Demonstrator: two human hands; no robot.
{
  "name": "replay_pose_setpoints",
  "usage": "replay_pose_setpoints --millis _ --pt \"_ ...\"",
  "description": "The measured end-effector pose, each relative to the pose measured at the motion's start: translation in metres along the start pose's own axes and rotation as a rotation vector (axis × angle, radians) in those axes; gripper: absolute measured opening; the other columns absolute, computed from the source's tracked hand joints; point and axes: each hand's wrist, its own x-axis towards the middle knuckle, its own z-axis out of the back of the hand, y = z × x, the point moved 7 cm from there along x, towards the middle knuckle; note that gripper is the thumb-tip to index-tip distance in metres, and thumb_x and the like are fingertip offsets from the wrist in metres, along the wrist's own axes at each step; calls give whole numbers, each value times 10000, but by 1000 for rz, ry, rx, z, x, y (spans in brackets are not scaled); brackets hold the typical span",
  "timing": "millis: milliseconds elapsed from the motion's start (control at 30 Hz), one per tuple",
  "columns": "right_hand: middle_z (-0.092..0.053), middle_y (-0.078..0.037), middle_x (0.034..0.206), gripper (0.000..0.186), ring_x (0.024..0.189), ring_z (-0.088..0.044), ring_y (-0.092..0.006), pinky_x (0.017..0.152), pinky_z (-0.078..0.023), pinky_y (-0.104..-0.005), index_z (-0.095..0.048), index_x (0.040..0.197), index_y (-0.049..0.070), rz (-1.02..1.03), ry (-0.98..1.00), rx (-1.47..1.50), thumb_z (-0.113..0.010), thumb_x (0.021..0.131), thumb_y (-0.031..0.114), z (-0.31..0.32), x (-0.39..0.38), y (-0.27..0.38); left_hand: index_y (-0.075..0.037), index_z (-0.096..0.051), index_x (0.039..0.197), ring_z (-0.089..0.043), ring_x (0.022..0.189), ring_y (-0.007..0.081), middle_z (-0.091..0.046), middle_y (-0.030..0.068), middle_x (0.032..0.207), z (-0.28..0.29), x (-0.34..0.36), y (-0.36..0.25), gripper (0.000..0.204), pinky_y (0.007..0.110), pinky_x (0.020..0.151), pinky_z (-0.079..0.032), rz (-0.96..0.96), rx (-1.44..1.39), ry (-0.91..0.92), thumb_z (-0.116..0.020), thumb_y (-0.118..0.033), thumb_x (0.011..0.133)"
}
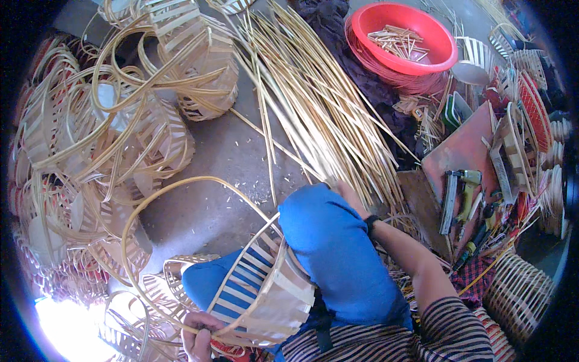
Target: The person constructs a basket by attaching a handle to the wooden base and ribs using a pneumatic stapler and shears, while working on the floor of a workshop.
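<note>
My left hand at the lower edge grips the rim of a half-woven basket with pale upright slats and a thin curved hoop rising from it. The basket rests tilted in my lap, against my blue-trousered legs. My right hand reaches past my raised knee to the near end of a long bundle of thin pale strips; its fingers are mostly hidden, so I cannot tell what they hold.
Piled baskets and hoops fill the left. A red basin of short sticks sits at the back. At right, a nail gun and tools lie on a reddish board, beside stacked baskets.
</note>
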Motion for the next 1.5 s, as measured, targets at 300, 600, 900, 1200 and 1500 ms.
replay_pose_setpoints --millis 300,600,900,1200,1500 --pt "-519 -218 685 283 674 -525 -346 601 -410 -401 -455 764 -35 -282 58 -442 -548 652 207 -7 54 -15 0 -414 868 -467 588 131 -476 95 706 3 28 4 228 214 515 -386 87 -55 -82 -452 -194 754" --pt "-549 -165 719 373 684 -541 -312 593 -423 -393 -459 822 12 -198 -101 -668 -643 623 268 -15 102 3 -1 -414 879 -471 593 131 -479 94 720 9 29 -1 226 210 514 -388 258 -31 -120 -452 -189 759" --pt "-578 -99 658 283 623 -576 -238 536 -449 -337 -541 746 71 -262 -54 -878 -634 614 302 -45 122 1 -1 -413 890 -475 599 130 -482 93 733 7 34 -4 225 206 513 -389 339 -27 -114 -451 -184 764" --pt "-570 -149 708 167 690 -558 -270 636 -425 -375 -580 699 50 -462 -132 -581 -565 603 186 -37 129 -2 -2 -413 901 -479 605 129 -485 92 747 -13 45 -2 223 202 511 -391 310 -26 -72 -450 -179 769" --pt "-531 -176 614 275 593 -529 -338 517 -405 -421 -426 872 18 -27 -347 -503 -491 732 246 48 154 27 -3 -413 912 -483 610 129 -488 91 760 -7 59 2 222 199 510 -393 289 -10 -75 -449 -173 775"
